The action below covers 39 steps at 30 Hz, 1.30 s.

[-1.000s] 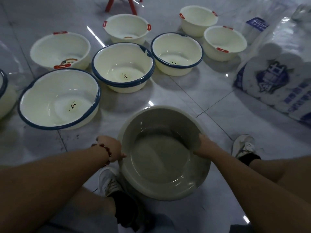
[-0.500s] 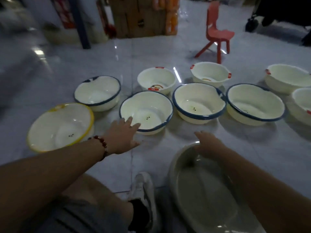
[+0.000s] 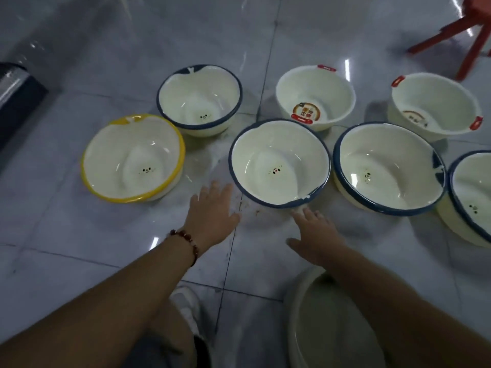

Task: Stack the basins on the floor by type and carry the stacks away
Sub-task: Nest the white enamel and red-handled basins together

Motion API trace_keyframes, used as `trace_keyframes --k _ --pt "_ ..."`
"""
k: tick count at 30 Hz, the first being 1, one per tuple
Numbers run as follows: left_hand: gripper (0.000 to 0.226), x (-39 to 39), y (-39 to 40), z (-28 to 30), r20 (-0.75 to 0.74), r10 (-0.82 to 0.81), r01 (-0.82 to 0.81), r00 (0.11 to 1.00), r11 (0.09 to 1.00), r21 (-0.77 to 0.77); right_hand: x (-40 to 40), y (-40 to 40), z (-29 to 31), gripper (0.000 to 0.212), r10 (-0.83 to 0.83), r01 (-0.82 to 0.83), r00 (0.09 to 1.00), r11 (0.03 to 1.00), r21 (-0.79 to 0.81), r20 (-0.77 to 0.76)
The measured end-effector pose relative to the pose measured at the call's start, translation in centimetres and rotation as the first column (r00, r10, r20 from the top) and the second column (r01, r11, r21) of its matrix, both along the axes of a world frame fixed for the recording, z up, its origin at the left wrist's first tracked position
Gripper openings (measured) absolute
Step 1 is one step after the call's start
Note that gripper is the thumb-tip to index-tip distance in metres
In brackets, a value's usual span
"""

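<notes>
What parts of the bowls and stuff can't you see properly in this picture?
All in the head view:
- Grey basin: the right forearm covers part of it and the bottom edge cuts it off.
- Rightmost blue-rimmed basin: cut by the right edge.
- Red chair: only its legs show, at the top edge.
- Sticker in the red-handled basin: print too small to read.
- Dark object: cut off at the left edge, cannot be identified.
</notes>
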<state>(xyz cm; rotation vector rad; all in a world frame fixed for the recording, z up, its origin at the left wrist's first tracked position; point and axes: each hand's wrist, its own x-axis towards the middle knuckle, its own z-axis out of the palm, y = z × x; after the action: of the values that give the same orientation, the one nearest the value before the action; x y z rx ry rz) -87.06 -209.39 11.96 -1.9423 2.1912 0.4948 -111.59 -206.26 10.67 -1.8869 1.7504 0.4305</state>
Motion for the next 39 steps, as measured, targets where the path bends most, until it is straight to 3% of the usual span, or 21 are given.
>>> trace_keyframes --k 4,10,15,17,21,29,33,39 --pt "0.074 6.3 -0.3 8.8 0.077 -0.029 0.018 0.997 0.991 0.131 2.8 -2.2 10.7 0.081 0.008 -0.005 0.999 0.998 0.069 -0.043" --pt "0.082 15.2 0.6 24.8 0.150 0.018 -0.046 0.989 0.982 0.184 13.4 -5.7 29.5 0.079 0.022 -0.017 0.998 0.995 0.096 -0.051" --pt "0.089 22.7 -0.7 31.3 0.132 0.099 -0.129 0.986 0.962 0.241 22.6 -8.9 35.2 0.078 0.193 -0.184 0.979 0.976 0.118 -0.070" --pt "0.081 24.7 -1.6 31.9 0.139 0.184 -0.207 0.973 0.962 0.177 25.7 -10.4 35.7 0.077 0.247 -0.238 0.968 0.963 0.129 -0.051" --pt "0.074 27.8 -3.3 32.0 0.147 0.215 -0.241 0.965 0.952 0.189 30.0 -14.2 34.8 0.079 0.290 -0.287 0.957 0.948 0.134 -0.001" --pt "0.075 30.6 -9.0 28.4 0.224 0.173 -0.249 0.959 0.893 0.376 31.1 -21.4 29.6 0.081 0.221 -0.228 0.974 0.942 0.248 0.058" --pt "0.076 29.9 -14.9 24.5 0.213 0.174 -0.236 0.961 0.922 0.308 31.7 -26.9 24.3 0.079 0.308 -0.319 0.948 0.909 0.267 0.081" --pt "0.079 30.4 -21.3 15.0 0.220 0.091 -0.164 0.971 0.925 0.343 33.2 -33.9 14.9 0.077 0.410 -0.417 0.908 0.872 0.256 0.086"
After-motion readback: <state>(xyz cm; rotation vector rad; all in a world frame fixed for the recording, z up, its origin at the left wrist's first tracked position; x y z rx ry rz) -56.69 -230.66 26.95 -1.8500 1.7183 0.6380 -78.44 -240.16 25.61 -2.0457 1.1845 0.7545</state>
